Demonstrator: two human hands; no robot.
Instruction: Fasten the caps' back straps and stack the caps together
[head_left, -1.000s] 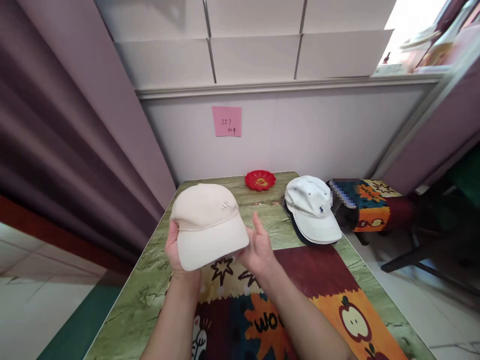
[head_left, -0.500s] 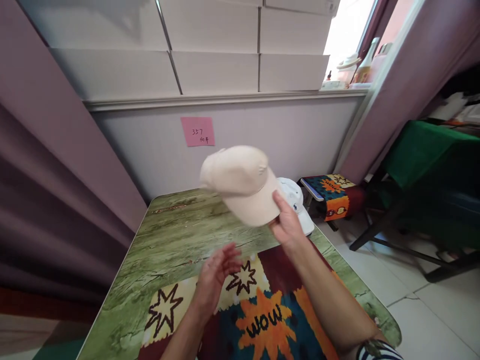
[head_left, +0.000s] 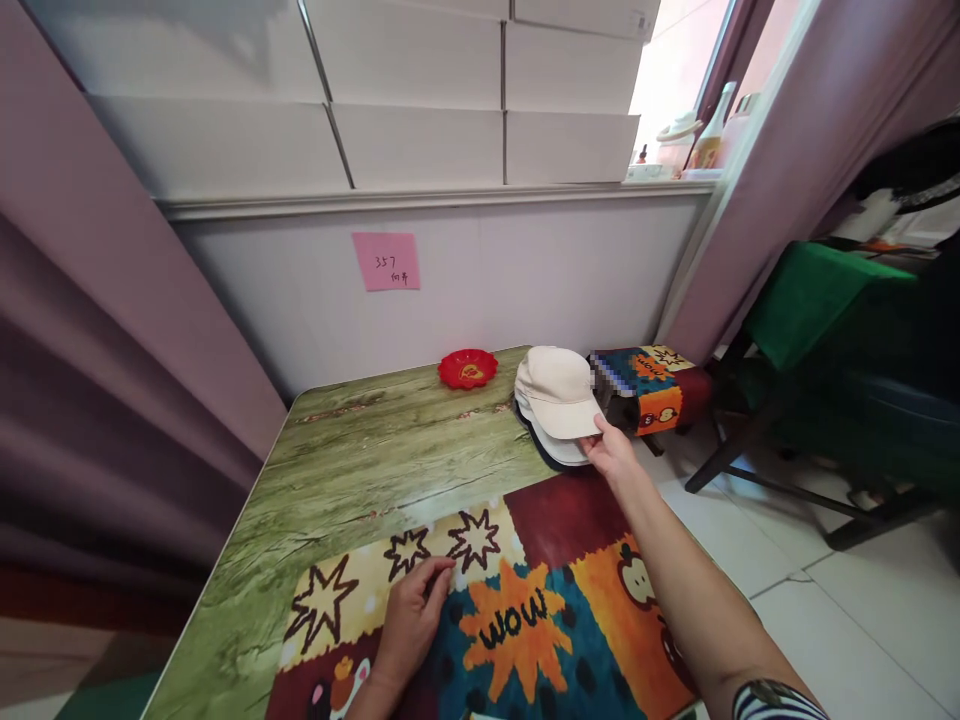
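Note:
My right hand [head_left: 611,450] grips the brim of a cream baseball cap [head_left: 559,378], thumb on top and fingers beneath. That cap sits on top of a white cap [head_left: 556,447], and a dark navy brim [head_left: 553,461] shows at the bottom of the stack. The stack stands at the right side of the wood-patterned table. Low in the view, my left hand [head_left: 417,608] rests over the colourful mat [head_left: 536,510], fingers curled together with nothing visible in them.
A red scalloped dish [head_left: 468,369] lies at the table's back edge, left of the caps. Beyond the right edge stands a stool with a patterned cover [head_left: 660,372]. A pink note [head_left: 386,262] is stuck on the wall. A green cloth [head_left: 821,300] hangs farther right.
The cream cap has come down to the right, from mid-air onto the white cap. My left hand has dropped toward the mat and its fingers have curled. The red dish is now visible.

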